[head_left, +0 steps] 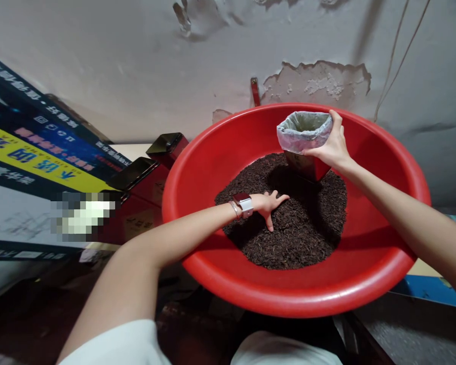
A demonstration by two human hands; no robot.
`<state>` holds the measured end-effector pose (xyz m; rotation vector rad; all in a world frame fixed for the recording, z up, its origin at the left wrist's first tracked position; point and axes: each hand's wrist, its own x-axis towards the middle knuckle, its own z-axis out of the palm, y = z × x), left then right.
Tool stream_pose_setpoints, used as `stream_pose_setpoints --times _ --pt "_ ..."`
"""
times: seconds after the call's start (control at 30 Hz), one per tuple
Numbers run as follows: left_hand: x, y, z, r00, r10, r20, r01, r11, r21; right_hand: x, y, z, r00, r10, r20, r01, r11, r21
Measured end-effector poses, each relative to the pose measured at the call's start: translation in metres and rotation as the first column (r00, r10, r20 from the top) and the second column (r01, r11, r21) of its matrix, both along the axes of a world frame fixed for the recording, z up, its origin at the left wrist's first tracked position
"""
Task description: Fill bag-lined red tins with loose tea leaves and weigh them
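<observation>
A big red plastic basin (213,152) holds a heap of dark loose tea leaves (300,228). My left hand (269,204), with a watch on the wrist, lies on the leaves with fingers spread and partly dug in. My right hand (332,147) grips the rim of a red box lined with a pale plastic bag (303,133). The box stands tilted in the leaves at the far side of the basin, its mouth open upward.
Red boxes with dark lids (152,167) stand left of the basin. A dark printed banner (30,147) runs along the left. A peeling grey wall (315,83) is behind. A blue edge (425,291) shows at the right.
</observation>
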<state>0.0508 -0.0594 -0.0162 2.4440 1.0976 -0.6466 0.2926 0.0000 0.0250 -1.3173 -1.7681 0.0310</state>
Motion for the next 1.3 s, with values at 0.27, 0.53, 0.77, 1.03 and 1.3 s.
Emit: stream_pose_setpoints --times 0.27,0.53,0.77,1.03,1.3 --pt "-0.001 0.020 0.018 0.971 -0.109 0.212 0.102 0.994 0.041 -0.001 -0.003 0.003 1.000 0.021 -0.007 -0.021 0.999 -0.025" --pt "-0.025 0.024 0.097 0.733 -0.018 0.680 -0.189 0.955 0.230 -0.017 -0.015 0.006 0.985 0.160 0.059 -0.159 0.987 -0.020" --pt "-0.027 0.026 0.097 0.538 -0.057 0.841 -0.441 0.831 0.339 -0.042 -0.040 0.009 0.902 0.399 0.162 -0.394 0.917 -0.067" --pt "-0.034 0.041 0.097 0.308 0.060 0.950 -0.614 0.775 0.150 -0.041 -0.038 0.008 0.930 0.344 0.129 -0.338 0.939 -0.065" --pt "-0.048 0.069 0.027 0.722 0.568 0.395 -0.664 0.729 0.166 -0.012 -0.014 0.004 0.997 0.060 0.046 -0.059 0.998 -0.022"
